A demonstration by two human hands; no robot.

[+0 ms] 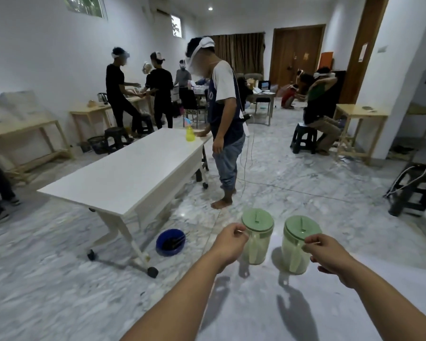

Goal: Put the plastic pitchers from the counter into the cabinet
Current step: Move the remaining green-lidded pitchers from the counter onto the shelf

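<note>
A person is carrying two green plastic pitchers across a marble floor [293,183], one in each outstretched hand, both held upright in the air in front of the body and clear of any surface. The left hand [231,239] is gripping the handle of the left pitcher [256,238], fingers curled closed around it; the right hand [326,249] is clamped in the same way on the handle of the right pitcher [296,247]. Both pitchers are wearing flat green lids and are hanging side by side, near each other but apart. To the left a long white bench [133,173] on wheels is standing, with a yellow spray bottle [190,132] sitting at its far end. A blue bowl [170,242] holding dark utensils is lying on the floor beside the bench's near leg. A barefoot person in a dark and white shirt [223,114] is standing at the far end of the bench, one hand touching its top. Farther back, several other people are working at wooden tables along the walls, and one is sitting on a dark stool [304,139] to the right.
</note>
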